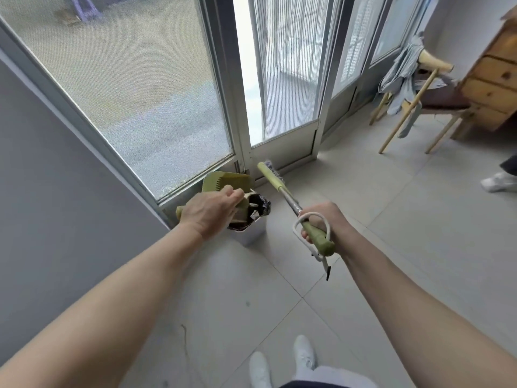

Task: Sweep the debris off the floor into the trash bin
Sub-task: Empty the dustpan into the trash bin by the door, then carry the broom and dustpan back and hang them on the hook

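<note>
My left hand [210,212] grips the handle of an olive-green dustpan [223,182], tipped over a small white trash bin [250,236] lined with a dark bag. The bin stands on the floor by the door frame, partly hidden under my hand. My right hand [321,224] is closed around the green grip of a broom [282,191] with a metal shaft and a white hanging loop. The broom's bristle end points toward the door sill, just right of the dustpan. I cannot see debris on the floor tiles.
A screened door [140,88] and a half-open door [285,79] stand ahead. A grey wall [42,191] runs along the left. At right are a wooden chair [419,102] draped with clothes, a wooden dresser [495,79] and another person's shoe [499,182].
</note>
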The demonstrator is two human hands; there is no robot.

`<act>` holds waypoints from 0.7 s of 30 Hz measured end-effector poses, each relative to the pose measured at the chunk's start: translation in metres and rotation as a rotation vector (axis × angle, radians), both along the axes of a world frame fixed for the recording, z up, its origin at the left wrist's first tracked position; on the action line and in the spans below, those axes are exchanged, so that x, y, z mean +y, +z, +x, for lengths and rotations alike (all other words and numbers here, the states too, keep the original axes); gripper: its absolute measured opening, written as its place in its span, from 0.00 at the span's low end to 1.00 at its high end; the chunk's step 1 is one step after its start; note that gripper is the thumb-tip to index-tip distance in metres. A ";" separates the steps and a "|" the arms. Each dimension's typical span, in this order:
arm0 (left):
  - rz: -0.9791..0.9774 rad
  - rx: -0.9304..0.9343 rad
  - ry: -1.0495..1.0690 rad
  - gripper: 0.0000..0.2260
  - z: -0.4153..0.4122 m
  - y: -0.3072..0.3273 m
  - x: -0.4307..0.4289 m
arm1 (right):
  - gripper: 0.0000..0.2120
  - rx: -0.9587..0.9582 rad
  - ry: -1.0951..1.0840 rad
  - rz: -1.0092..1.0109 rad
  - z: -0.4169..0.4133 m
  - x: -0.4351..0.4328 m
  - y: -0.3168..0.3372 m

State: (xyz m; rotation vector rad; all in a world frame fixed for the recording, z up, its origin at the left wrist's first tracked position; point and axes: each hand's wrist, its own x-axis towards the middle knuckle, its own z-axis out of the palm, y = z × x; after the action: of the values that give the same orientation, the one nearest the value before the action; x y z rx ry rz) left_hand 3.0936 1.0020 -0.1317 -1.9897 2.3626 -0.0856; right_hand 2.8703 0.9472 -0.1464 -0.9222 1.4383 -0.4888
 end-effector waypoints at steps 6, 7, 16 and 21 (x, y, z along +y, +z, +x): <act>-0.159 0.089 0.053 0.11 0.024 0.022 -0.001 | 0.08 0.008 -0.021 -0.008 0.009 -0.003 0.001; -0.174 0.099 0.071 0.11 0.027 0.025 0.000 | 0.08 0.014 -0.023 -0.008 0.012 -0.004 0.003; -0.268 0.154 0.257 0.13 0.039 0.057 0.002 | 0.09 -0.106 -0.079 -0.042 0.036 -0.009 0.035; -0.288 0.284 0.236 0.07 0.027 0.073 0.002 | 0.10 -0.154 -0.106 -0.049 0.047 -0.012 0.057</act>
State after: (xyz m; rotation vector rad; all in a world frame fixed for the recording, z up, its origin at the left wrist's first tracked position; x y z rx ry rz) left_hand 3.1208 1.0043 -0.0583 -2.5572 2.3626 -0.1499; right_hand 2.9177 0.9355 -0.0891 -0.8309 1.3442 -0.6630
